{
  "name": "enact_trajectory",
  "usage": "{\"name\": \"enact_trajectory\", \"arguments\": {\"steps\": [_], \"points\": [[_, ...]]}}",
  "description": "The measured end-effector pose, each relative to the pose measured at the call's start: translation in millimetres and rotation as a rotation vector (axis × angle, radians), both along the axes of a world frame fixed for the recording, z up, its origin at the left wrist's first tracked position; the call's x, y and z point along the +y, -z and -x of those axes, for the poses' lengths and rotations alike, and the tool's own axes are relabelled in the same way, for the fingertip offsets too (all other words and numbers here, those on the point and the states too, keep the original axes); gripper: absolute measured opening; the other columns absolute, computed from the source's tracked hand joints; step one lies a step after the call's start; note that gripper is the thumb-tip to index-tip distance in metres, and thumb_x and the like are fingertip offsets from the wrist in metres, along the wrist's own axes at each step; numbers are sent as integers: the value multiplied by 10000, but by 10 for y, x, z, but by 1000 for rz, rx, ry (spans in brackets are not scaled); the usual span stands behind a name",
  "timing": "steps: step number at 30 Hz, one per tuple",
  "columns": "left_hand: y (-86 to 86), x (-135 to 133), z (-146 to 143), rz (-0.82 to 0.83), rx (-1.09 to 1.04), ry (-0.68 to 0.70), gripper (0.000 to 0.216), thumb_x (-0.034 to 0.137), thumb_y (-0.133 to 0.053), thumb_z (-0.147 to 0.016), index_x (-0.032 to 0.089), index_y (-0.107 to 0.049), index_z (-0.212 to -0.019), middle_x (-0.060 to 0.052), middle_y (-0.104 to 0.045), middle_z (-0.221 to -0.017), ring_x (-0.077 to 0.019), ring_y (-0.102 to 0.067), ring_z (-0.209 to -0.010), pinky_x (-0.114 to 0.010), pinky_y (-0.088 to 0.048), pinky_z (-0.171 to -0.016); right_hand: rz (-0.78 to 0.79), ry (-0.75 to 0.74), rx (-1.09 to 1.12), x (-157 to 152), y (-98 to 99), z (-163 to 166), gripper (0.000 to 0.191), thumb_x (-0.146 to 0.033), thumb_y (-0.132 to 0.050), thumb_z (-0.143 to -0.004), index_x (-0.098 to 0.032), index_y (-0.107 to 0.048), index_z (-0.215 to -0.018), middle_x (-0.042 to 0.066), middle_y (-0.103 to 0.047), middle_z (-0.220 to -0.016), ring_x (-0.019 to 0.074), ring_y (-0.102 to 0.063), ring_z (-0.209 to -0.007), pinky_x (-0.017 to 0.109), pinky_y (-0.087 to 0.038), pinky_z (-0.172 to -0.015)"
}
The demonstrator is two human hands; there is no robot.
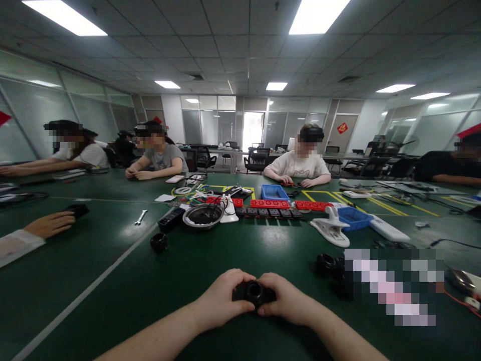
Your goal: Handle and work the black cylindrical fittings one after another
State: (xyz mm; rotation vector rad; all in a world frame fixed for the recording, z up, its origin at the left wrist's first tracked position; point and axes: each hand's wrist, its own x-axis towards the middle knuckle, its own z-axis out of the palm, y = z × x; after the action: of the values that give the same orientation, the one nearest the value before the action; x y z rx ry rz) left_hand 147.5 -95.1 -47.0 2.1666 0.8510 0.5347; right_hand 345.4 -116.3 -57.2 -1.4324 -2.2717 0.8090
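My left hand point(221, 298) and my right hand point(287, 301) meet at the near edge of the green table point(112, 281). Both are closed round a small black ring-shaped part point(254, 292), which looks like a lens or round fitting with a hole facing up. The fingers of each hand wrap its sides. A similar black round part point(159, 242) lies to the left on the table. Another black round part point(326, 263) sits to the right, close to my right hand.
A metal bowl point(203, 216), red and black strips point(269, 204), two blue bins point(274, 192), a white clamp point(330, 226) and a wrench point(141, 216) lie mid-table. Several people sit around the table. Another person's hand point(50, 224) rests at the left.
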Motion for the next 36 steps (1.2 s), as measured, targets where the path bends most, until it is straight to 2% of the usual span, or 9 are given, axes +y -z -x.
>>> {"name": "enact_trajectory", "arguments": {"steps": [6, 11, 16, 20, 25, 28, 31, 33, 36], "points": [[64, -71, -67, -35, 30, -124, 337, 214, -710, -629, 204, -584, -942, -14, -567, -912, -193, -516, -863, -273, -400, -746, -37, 146, -87, -30, 60, 111, 370, -334, -781, -505, -160, -573, -757, 8, -560, -777, 184, -503, -727, 240, -336, -584], [94, -96, -95, -85, 32, -227, 326, 195, -703, -619, 190, -578, -919, -24, -563, -902, -210, -511, -869, -298, -394, -769, -221, 283, -293, -105, 84, 261, 355, -448, -687, -596, -164, -543, -754, 50, -589, -783, 215, -516, -729, 296, -336, -638], [28, -34, -36, -41, 15, -87, 341, 194, -666, -664, 215, -578, -992, -11, -564, -946, -200, -508, -898, -280, -395, -769, -123, 99, -70, -88, 34, 148, 481, -334, -751, -557, -202, -568, -982, 30, -579, -944, 219, -510, -874, 298, -359, -741], [-1, 0, 8, 16, 16, -9, 376, 183, -667, -668, 240, -582, -1030, -3, -568, -957, -185, -522, -879, -259, -405, -739, 23, 38, 10, -24, 10, 29, 302, -204, -728, -584, -190, -621, -866, 7, -587, -865, 194, -516, -830, 268, -368, -706], [62, -34, -29, -7, -2, -115, 379, 215, -721, -613, 220, -604, -974, -7, -578, -934, -195, -526, -875, -270, -403, -756, -30, 218, -106, -49, 69, 151, 327, -310, -763, -519, -165, -584, -751, 27, -587, -792, 203, -517, -737, 258, -345, -595], [104, -65, -70, -40, 10, -261, 371, 226, -724, -602, 195, -607, -952, -25, -586, -926, -215, -525, -878, -299, -402, -779, -172, 351, -239, -125, 78, 308, 245, -351, -675, -621, -170, -567, -745, 62, -610, -778, 233, -525, -739, 306, -338, -635], [107, -75, -82, -63, 13, -306, 367, 219, -714, -612, 192, -607, -962, -35, -591, -934, -224, -522, -893, -314, -398, -799, -227, 410, -292, -168, 60, 380, 205, -332, -632, -655, -175, -573, -772, 84, -623, -816, 265, -533, -785, 354, -337, -695], [90, -63, -68, -72, 10, -270, 378, 208, -707, -624, 202, -604, -988, -35, -594, -949, -224, -520, -907, -314, -397, -809, -206, 366, -233, -163, 54, 344, 278, -358, -655, -630, -175, -582, -828, 88, -619, -865, 276, -530, -819, 364, -350, -715], [62, -24, -31, -78, 13, -146, 412, 199, -704, -646, 220, -595, -1043, -31, -597, -985, -216, -521, -926, -300, -395, -822, -107, 184, -30, -118, 60, 202, 443, -291, -698, -583, -197, -575, -997, 67, -598, -980, 256, -521, -896, 344, -369, -777]]}}
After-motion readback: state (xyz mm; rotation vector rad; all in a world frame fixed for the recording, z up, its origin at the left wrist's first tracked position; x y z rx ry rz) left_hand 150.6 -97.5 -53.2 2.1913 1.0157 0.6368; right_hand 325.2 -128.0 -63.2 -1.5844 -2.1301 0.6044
